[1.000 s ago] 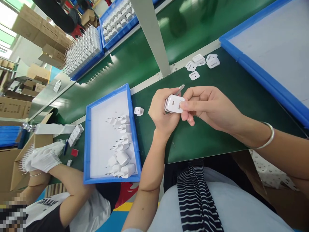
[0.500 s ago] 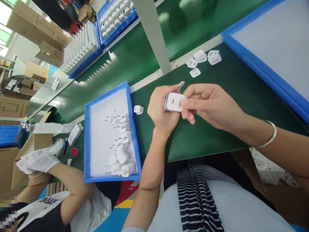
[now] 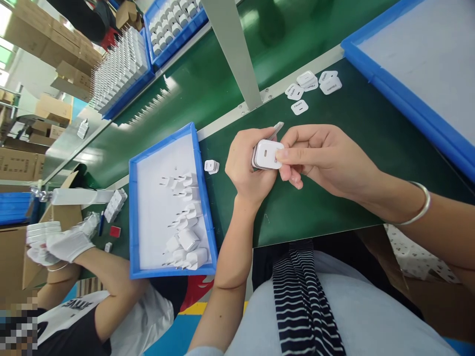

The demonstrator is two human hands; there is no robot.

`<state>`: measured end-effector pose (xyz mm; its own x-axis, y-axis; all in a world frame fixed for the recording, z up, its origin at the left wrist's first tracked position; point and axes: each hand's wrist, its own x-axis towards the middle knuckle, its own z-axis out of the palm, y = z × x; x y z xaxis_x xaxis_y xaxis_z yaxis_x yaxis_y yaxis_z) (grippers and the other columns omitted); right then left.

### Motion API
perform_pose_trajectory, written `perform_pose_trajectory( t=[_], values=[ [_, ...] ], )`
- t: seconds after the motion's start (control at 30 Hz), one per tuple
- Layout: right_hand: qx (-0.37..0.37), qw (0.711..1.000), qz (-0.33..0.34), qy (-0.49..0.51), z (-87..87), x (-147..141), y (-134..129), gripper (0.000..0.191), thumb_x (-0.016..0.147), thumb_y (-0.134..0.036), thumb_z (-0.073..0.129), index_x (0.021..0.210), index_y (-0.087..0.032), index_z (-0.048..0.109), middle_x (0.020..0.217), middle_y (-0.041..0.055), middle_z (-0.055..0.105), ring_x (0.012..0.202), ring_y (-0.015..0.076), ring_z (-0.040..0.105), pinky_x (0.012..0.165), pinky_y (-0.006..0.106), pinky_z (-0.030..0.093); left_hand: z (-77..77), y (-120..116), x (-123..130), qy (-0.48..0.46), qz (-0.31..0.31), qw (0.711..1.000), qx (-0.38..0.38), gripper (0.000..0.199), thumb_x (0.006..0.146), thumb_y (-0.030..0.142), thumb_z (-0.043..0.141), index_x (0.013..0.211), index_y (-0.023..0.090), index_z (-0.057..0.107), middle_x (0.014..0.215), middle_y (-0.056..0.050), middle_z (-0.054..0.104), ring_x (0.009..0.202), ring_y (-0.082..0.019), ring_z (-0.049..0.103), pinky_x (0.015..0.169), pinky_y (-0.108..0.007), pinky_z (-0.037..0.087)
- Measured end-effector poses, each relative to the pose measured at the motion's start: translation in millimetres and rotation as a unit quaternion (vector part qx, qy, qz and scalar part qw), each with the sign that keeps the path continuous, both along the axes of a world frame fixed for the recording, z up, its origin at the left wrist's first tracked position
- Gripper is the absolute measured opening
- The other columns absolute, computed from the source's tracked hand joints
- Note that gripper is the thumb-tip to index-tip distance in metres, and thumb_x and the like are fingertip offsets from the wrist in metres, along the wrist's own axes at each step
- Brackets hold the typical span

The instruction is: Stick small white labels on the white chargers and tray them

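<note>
My left hand is wrapped round a white charger body, with a thin pale piece sticking up by its index finger. A white cover plate with a small slot shows at the charger's end, facing me. My right hand pinches the plate's right edge between thumb and fingers. Several loose white plates lie on the green table beyond my hands. A small stack of white plates sits to the left of my left hand.
A blue-rimmed tray with several white plug chargers stands left. Another blue tray is at the right. A metal post rises beyond my hands. At far left, a co-worker's gloved hands hold white pieces.
My right thumb has shifted slightly left over the plate's edge. The co-worker's gloved hands now show a stack of white pieces raised in them.
</note>
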<state>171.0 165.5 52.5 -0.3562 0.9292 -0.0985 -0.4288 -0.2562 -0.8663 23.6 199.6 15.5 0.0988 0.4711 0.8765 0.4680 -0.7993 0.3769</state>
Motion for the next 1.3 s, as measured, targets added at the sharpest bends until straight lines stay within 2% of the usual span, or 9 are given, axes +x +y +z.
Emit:
perform_pose_trajectory(
  t=[0.2, 0.43, 0.57, 0.83, 1.07, 1.3],
  values=[
    [0.000, 1.000, -0.003, -0.002, -0.9, -0.1, -1.1, 0.029, 0.077, -0.040, 0.086, 0.072, -0.019, 0.067, 0.063, 0.0008, 0.069, 0.049, 0.0103, 0.056, 0.049, 0.025, 0.050, 0.8, -3.3, 1.0, -0.012, -0.010, 1.000, -0.023, 0.015, 0.089, 0.028, 0.072, 0.101, 0.024, 0.064, 0.085, 0.001, 0.068, 0.077, -0.013, 0.066, 0.068, -0.032, 0.052],
    [0.004, 1.000, -0.007, -0.002, 0.6, -0.2, -1.1, 0.031, 0.077, -0.039, 0.086, 0.070, -0.018, 0.065, 0.061, 0.0009, 0.068, 0.047, 0.0096, 0.055, 0.048, 0.026, 0.050, -2.8, -6.2, -0.7, 0.014, 0.012, 0.998, -0.059, 0.014, 0.092, 0.033, 0.065, 0.103, 0.025, 0.062, 0.087, 0.000, 0.067, 0.080, -0.016, 0.067, 0.073, -0.035, 0.054],
    [0.006, 1.000, -0.012, -0.005, -0.2, -0.2, -1.1, 0.029, 0.077, -0.037, 0.086, 0.070, -0.018, 0.065, 0.062, 0.0012, 0.069, 0.047, 0.0099, 0.057, 0.048, 0.026, 0.051, -5.6, -6.2, -1.1, 0.024, 0.023, 0.997, -0.073, 0.016, 0.093, 0.038, 0.063, 0.103, 0.026, 0.061, 0.088, -0.001, 0.067, 0.080, -0.017, 0.067, 0.073, -0.036, 0.055],
    [0.012, 1.000, -0.013, -0.008, -2.4, -0.2, -1.1, 0.027, 0.078, -0.034, 0.085, 0.072, -0.018, 0.065, 0.064, 0.0018, 0.070, 0.046, 0.0105, 0.058, 0.049, 0.028, 0.054, -4.8, -8.9, 0.3, 0.023, 0.024, 0.995, -0.091, 0.016, 0.094, 0.038, 0.062, 0.103, 0.025, 0.062, 0.090, -0.001, 0.066, 0.083, -0.017, 0.066, 0.076, -0.036, 0.056],
    [0.015, 1.000, -0.025, -0.012, -2.5, -1.2, -2.1, 0.027, 0.077, -0.034, 0.086, 0.072, -0.020, 0.064, 0.065, 0.0018, 0.071, 0.048, 0.0119, 0.061, 0.049, 0.029, 0.056, -2.7, -7.5, 2.1, 0.026, 0.039, 0.997, -0.059, 0.013, 0.091, 0.035, 0.067, 0.100, 0.026, 0.063, 0.085, 0.000, 0.066, 0.078, -0.016, 0.066, 0.071, -0.034, 0.056],
    [0.008, 0.999, -0.022, -0.031, -1.8, -0.3, -1.0, 0.028, 0.077, -0.033, 0.087, 0.069, -0.018, 0.063, 0.060, 0.0010, 0.069, 0.045, 0.0104, 0.059, 0.046, 0.026, 0.053, -2.9, -4.0, 3.2, 0.031, 0.029, 0.999, -0.013, 0.012, 0.090, 0.025, 0.067, 0.101, 0.025, 0.064, 0.083, 0.001, 0.066, 0.077, -0.015, 0.064, 0.070, -0.033, 0.052]
  ],
)
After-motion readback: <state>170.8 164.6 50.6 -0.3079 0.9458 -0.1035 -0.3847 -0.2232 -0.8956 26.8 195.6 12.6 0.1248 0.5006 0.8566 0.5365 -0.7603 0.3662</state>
